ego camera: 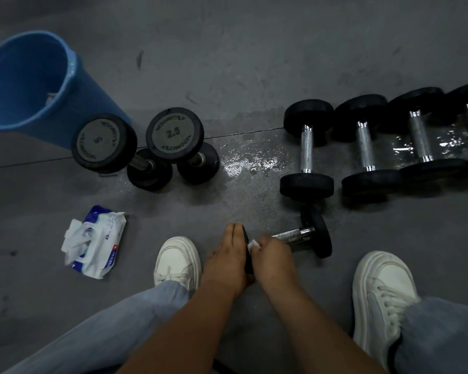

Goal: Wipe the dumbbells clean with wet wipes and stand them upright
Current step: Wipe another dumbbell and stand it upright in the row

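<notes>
Dumbbell in work: a small dumbbell (292, 234) lies on its side on the floor (254, 63), between the person's shoes (177, 260), close in front of both hands.
Long axis: it runs left to right, tipping slightly away at the right end. The left plate is under the hands; the right plate stands free, on its rim.
Left hand: the left hand (227, 255) lies against the outer face of the left plate, fingers fairly straight, steadying it and not wrapped round it.
Right hand: the right hand (270, 252) is curled round a bunched wet wipe (254, 244), pressing it where handle meets left plate.
Nearer hand: the right is nearer the handle and the free plate. The left already has the end that would serve as a pivot for standing it up (my judgement).
Materials: plates are matt black rubber discs. The handle is knurled bright metal with a smooth collar. The wipe is soft white cloth.
Already upright: two upright dumbbells (174, 132) stand far left, beside a blue plastic bucket (30, 82).
Still lying: a row of dumbbells (307, 149) lies to the far right, handles pointing away.
Supplies: an opened pack of wipes (97, 241) lies to the left.
Floor: grey and grainy, with a wet sheen in the middle.
</notes>
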`<state>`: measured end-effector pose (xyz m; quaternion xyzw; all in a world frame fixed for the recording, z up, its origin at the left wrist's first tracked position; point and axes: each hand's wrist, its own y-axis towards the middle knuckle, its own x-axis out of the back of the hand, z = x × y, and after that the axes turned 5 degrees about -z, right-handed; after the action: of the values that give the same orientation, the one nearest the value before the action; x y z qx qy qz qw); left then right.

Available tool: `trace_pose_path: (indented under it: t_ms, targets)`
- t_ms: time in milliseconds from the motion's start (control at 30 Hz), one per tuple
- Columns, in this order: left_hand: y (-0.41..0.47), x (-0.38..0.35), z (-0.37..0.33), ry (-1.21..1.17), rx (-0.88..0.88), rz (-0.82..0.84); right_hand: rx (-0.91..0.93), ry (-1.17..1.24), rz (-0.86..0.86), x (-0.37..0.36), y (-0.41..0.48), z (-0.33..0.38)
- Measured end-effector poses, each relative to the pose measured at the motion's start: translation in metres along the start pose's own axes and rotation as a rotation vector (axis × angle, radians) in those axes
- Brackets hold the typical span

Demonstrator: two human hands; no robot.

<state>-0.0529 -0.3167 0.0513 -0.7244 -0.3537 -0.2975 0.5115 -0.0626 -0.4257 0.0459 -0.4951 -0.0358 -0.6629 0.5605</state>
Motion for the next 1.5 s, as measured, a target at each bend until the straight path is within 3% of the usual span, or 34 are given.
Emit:
trace_pose_path:
  t_ms: [300, 467, 567, 700, 833, 900, 1000, 1100, 1233, 1367, 1500]
  targets:
    - [-0.003, 0.004, -0.004, 0.002, 0.014, 0.004, 0.01, -0.101, 0.057, -0.001, 0.0, 0.001]
    - [0.0, 0.005, -0.004, -0.01, 0.003, -0.014, 0.047, 0.123, -0.012, -0.005, -0.009, -0.005]
    - [-0.003, 0.002, -0.004, 0.009, 0.008, -0.006, -0.201, 0.154, 0.061, -0.018, -0.031, -0.029]
    - [0.001, 0.002, -0.002, 0.024, 0.027, 0.031, -0.777, 0.973, 0.175, -0.022, -0.007, -0.027]
    - [0.001, 0.003, -0.002, 0.013, 0.022, 0.028, -0.964, 1.326, 0.222, -0.016, -0.023, -0.02]
    - [0.0, 0.002, -0.002, 0.024, 0.02, 0.027, -1.021, 1.364, 0.204, -0.012, -0.022, -0.012]
    - [0.0, 0.0, -0.001, 0.026, 0.021, 0.031, -0.883, 1.137, 0.159, -0.006, -0.012, 0.0]
    - [0.001, 0.0, 0.0, 0.006, 0.013, 0.006, -0.54, 0.885, 0.044, -0.006, -0.012, 0.004]
    - [-0.002, 0.001, -0.003, -0.028, -0.019, -0.045, -0.034, 0.281, -0.1, -0.008, -0.011, 0.002]
    - [-0.004, -0.001, -0.002, -0.014, 0.003, -0.011, 0.072, 0.032, 0.03, -0.002, -0.018, -0.013]
    - [-0.001, -0.001, 0.0, -0.017, -0.011, -0.028, 0.119, 0.121, -0.037, -0.005, -0.004, -0.001]
